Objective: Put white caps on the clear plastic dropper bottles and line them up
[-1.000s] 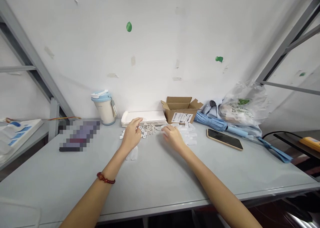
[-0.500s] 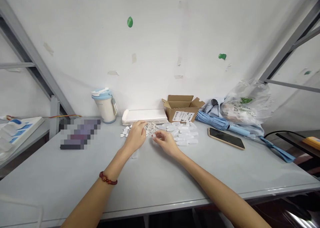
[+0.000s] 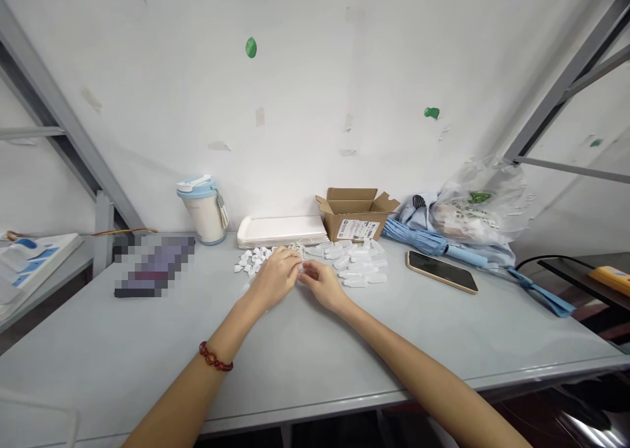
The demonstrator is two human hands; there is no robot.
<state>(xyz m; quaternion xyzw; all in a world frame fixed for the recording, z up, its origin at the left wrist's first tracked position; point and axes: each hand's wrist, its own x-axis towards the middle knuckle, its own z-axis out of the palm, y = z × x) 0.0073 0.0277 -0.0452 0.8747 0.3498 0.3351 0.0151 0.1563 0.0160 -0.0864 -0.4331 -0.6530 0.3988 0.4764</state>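
Note:
My left hand (image 3: pixel 276 276) and my right hand (image 3: pixel 325 284) meet fingertip to fingertip over the middle of the grey table (image 3: pixel 315 363). Both are closed in a pinch, and a small whitish bit shows between them, too small to name. Left of my hands is a cluster of small white plastic pieces (image 3: pixel 252 258). Just behind the fingers, partly hidden, lies a heap of thin off-white loops (image 3: pixel 297 246). To the right several clear, flat, bottle-shaped plastic pieces (image 3: pixel 364 279) are spread out. More clear plastic (image 3: pixel 245 288) shows partly under my left wrist.
At the back stand a white tray-like stack (image 3: pixel 283 228), an open cardboard box (image 3: pixel 354 215) and a cream-and-blue tumbler (image 3: pixel 204 212). On the right lie a phone (image 3: pixel 441 271), a folded blue umbrella (image 3: pixel 418 237) and a plastic bag (image 3: pixel 485 205). A blurred-out item (image 3: pixel 155 267) lies left.
My right hand has left the clear plastic pieces and moved left to the middle. My left hand has shifted slightly right, off the loop heap, and their fingertips now meet.

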